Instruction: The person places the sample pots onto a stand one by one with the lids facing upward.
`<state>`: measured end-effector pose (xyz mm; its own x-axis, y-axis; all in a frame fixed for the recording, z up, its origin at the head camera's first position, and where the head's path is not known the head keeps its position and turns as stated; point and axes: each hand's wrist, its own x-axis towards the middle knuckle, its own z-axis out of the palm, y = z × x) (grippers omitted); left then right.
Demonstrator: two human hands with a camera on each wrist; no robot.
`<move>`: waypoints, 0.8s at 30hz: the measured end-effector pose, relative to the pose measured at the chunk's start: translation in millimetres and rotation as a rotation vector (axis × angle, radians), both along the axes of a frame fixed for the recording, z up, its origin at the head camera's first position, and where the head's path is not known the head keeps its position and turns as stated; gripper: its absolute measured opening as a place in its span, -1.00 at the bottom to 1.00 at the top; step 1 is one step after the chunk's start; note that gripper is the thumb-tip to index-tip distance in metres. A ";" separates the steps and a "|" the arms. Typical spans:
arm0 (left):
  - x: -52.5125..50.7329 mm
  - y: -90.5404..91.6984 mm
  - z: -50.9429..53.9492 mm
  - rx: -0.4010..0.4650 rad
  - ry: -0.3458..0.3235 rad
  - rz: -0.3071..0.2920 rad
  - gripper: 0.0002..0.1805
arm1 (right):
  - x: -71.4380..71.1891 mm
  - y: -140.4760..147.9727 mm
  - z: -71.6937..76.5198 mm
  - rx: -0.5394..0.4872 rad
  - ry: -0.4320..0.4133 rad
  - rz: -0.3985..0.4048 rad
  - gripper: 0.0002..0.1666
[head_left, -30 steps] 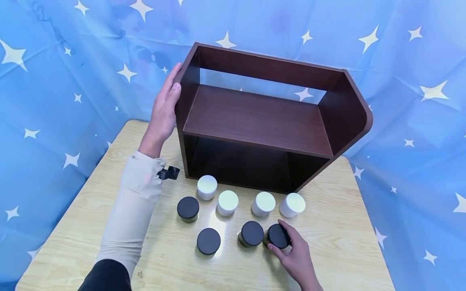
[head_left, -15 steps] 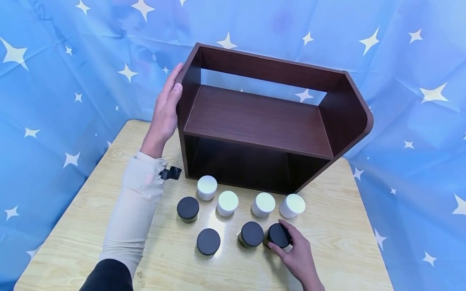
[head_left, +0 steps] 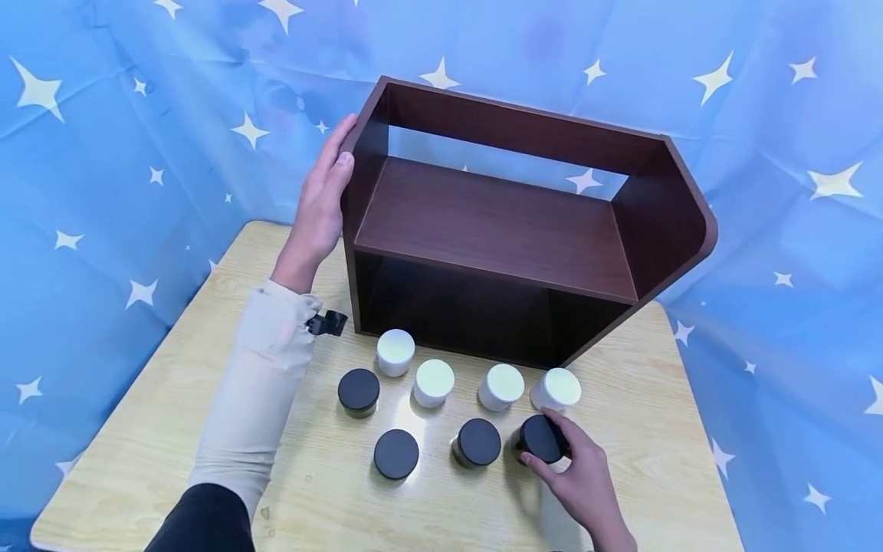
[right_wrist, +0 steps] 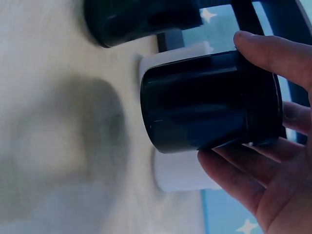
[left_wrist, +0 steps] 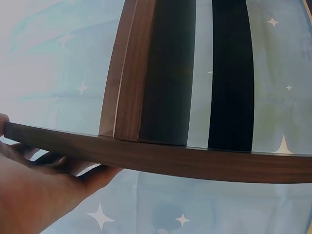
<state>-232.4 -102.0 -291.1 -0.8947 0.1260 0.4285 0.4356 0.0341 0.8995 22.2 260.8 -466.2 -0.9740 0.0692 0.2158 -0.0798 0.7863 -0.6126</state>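
My right hand [head_left: 585, 477] holds a black jar [head_left: 542, 439] by its lid, thumb on one side and fingers on the other. In the right wrist view the jar [right_wrist: 195, 105] is raised off the table, its smooth round body turned to the camera. Against the left side panel of a dark brown wooden shelf [head_left: 490, 222] is my left hand [head_left: 319, 203], its thumb at the panel's front edge and its fingers along the outer face. The left wrist view shows the panel [left_wrist: 161, 158] with fingers beneath it and one tip over its end.
Four-sided groups aside, several white jars [head_left: 434, 381] stand in a row before the shelf. Nearer are three more black jars, at left [head_left: 359, 391], front [head_left: 396, 454] and middle [head_left: 477, 442]. A blue star-patterned curtain [head_left: 103, 153] surrounds the wooden table [head_left: 172, 399].
My right hand and the black jar have shifted slightly right and up, away from the neighbouring black jar. The view has moved a little. The left hand stays on the shelf.
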 end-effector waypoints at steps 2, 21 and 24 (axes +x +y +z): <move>-0.3 1.1 0.3 -0.011 0.003 -0.002 -0.40 | -1.2 2.0 6.1 0.010 0.007 0.012 -0.15; 2.6 0.2 -2.5 0.021 0.034 -0.015 -0.43 | -27.3 21.0 68.3 0.123 0.032 0.148 -0.16; 2.1 0.9 -1.7 0.019 0.039 -0.014 -0.43 | -29.4 22.8 78.4 0.126 0.028 0.150 -0.16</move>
